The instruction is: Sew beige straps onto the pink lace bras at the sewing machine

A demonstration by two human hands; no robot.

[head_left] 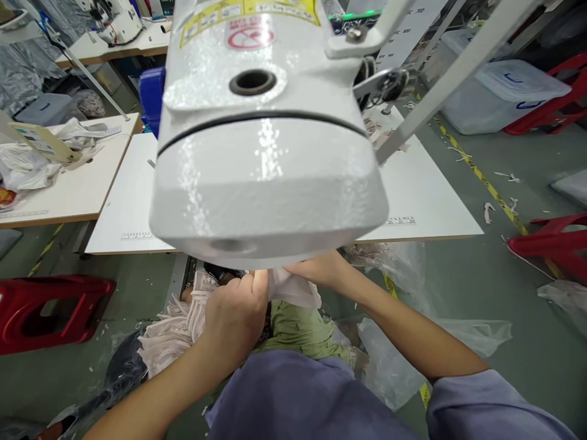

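Note:
A pale pink fabric piece (296,288) hangs between my two hands, just below the front of a large white sewing machine head (270,189). My left hand (236,308) is closed, thumb and fingers pinching the fabric's left side. From the right, my right hand (318,269) grips the fabric's upper edge; its fingertips are partly hidden under the machine head. Left of my left hand lies a bunch of pale pink lace-edged pieces (177,330). The needle area is out of sight behind the machine head.
The white machine table (431,201) reaches out on both sides, with printed rulers along its front edge. Red stools (55,305) stand on the floor left and right. A lidded plastic bin (509,91) is at the back right. Clear plastic bags (389,360) lie below.

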